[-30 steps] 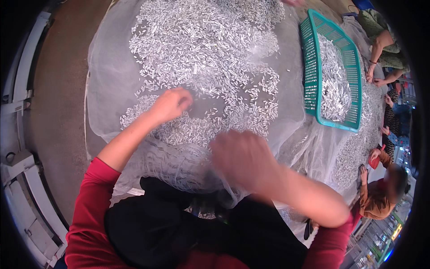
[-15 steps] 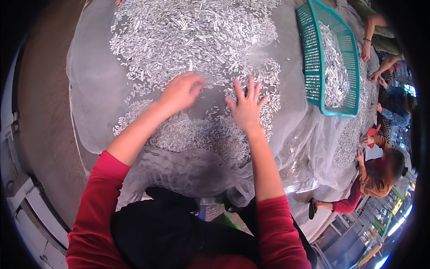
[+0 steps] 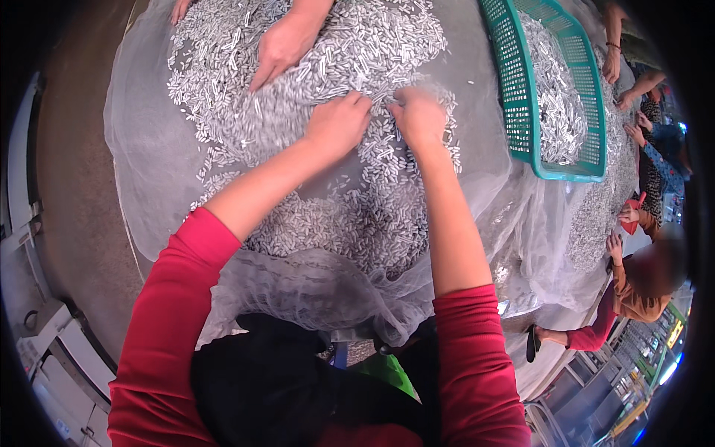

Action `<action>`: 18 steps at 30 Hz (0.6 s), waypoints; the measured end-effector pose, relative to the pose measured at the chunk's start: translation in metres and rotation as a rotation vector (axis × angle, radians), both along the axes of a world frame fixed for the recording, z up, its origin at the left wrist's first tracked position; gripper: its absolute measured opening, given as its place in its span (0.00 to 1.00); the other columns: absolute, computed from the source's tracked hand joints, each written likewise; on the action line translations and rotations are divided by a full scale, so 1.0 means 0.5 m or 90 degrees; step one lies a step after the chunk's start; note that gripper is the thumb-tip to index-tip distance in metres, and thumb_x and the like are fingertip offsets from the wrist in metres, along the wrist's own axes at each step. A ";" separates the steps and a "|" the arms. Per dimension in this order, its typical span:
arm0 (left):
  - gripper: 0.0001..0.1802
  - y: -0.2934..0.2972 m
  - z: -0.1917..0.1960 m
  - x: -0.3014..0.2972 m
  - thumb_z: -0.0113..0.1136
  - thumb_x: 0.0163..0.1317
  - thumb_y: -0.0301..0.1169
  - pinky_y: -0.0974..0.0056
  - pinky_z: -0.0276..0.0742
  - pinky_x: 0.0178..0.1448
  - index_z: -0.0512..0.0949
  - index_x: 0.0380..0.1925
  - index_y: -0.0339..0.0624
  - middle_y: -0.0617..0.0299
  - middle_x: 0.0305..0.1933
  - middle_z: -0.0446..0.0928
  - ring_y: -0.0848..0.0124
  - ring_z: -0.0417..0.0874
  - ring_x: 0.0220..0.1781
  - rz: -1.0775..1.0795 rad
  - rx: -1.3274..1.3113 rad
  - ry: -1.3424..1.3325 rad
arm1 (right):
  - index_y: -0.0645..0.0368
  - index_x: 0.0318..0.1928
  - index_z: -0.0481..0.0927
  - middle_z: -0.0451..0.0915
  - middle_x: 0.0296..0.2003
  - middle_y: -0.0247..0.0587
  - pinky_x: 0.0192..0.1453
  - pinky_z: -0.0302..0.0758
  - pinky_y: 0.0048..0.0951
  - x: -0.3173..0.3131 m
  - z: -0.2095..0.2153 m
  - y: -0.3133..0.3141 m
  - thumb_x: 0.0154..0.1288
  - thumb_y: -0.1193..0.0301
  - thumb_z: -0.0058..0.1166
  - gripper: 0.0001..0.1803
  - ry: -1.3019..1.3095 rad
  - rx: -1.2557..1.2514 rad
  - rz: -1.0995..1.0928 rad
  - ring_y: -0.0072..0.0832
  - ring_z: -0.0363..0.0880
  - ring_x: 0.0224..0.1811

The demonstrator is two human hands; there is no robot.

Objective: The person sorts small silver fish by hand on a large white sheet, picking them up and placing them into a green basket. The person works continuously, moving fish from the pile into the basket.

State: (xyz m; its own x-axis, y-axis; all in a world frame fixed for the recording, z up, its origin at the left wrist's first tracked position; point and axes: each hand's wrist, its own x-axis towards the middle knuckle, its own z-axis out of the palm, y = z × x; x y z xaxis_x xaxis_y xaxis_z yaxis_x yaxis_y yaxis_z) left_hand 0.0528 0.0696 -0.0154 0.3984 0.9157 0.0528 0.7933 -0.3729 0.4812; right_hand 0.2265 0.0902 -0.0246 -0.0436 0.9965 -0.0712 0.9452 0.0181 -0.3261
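Observation:
Many small silvery rod-shaped pieces lie spread over the mesh-covered table. My left hand is in among them, its fingers curled and pressed together; whatever they hold is hidden. Just to its right, my right hand bends down into the pieces, its fingers partly hidden and smeared by motion. Nearer to me is a denser heap of smaller pieces. Across the table another person's hand reaches down with fingers in the pile, and the pieces beside it are blurred.
A green plastic basket holding longer silvery strips stands at the right. Bunched white netting hangs along the near edge. Further right, co-workers sit around more pieces; one hand is by a red scoop. Another hand rests at the far left.
Both my hands have moved away from me, deeper into the pieces; my right hand's spread fingers have curled. Another person's hand has come in from the far side.

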 end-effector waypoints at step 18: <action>0.07 0.023 -0.017 0.052 0.61 0.56 0.32 0.53 0.69 0.46 0.78 0.35 0.49 0.63 0.41 0.73 0.63 0.75 0.48 -0.028 0.092 0.093 | 0.50 0.36 0.83 0.81 0.39 0.43 0.47 0.74 0.41 0.083 0.030 -0.085 0.54 0.65 0.61 0.08 0.166 -0.080 -0.188 0.42 0.79 0.44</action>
State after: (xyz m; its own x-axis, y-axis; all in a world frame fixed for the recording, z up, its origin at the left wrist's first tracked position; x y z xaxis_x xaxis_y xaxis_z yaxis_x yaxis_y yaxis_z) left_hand 0.0787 0.0811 -0.0240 0.4504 0.8845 0.1216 0.8322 -0.4652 0.3016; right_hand 0.2682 0.0475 -0.0096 0.2100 0.9532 -0.2175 0.7890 -0.2966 -0.5381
